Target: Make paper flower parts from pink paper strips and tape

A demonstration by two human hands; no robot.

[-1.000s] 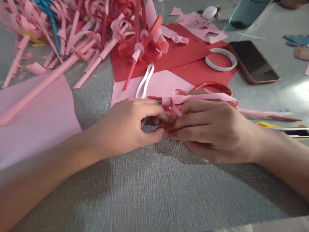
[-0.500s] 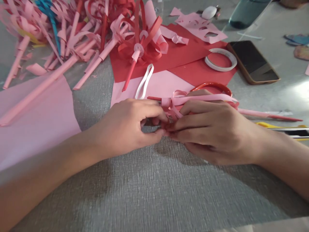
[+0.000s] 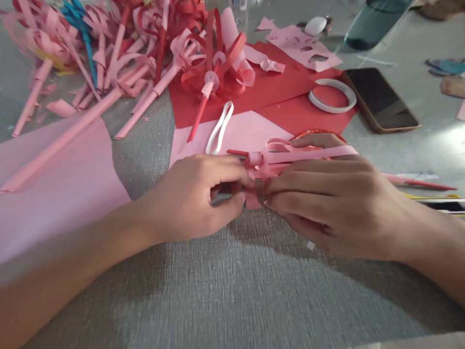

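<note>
Pink paper loops of a flower [image 3: 278,157] lie lengthwise left to right on the bench [image 3: 236,291], partly under the right hand [image 3: 327,201], the nearer. The left hand [image 3: 198,198] pinches a pink tab [image 3: 253,201]; whether the right grip holds anything cannot be told. Just behind, a red loop [image 3: 316,131]; farther off, white tape [image 3: 332,109].

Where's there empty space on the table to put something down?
The biggest free patch is gray tabletop, bordered above by the left hand and right hand; one tiny white scrap lies there. A smaller one sits between the phone and the red-tipped stick. It's crowded upper left, under the paper-flower heap, and beyond the hands.
</note>
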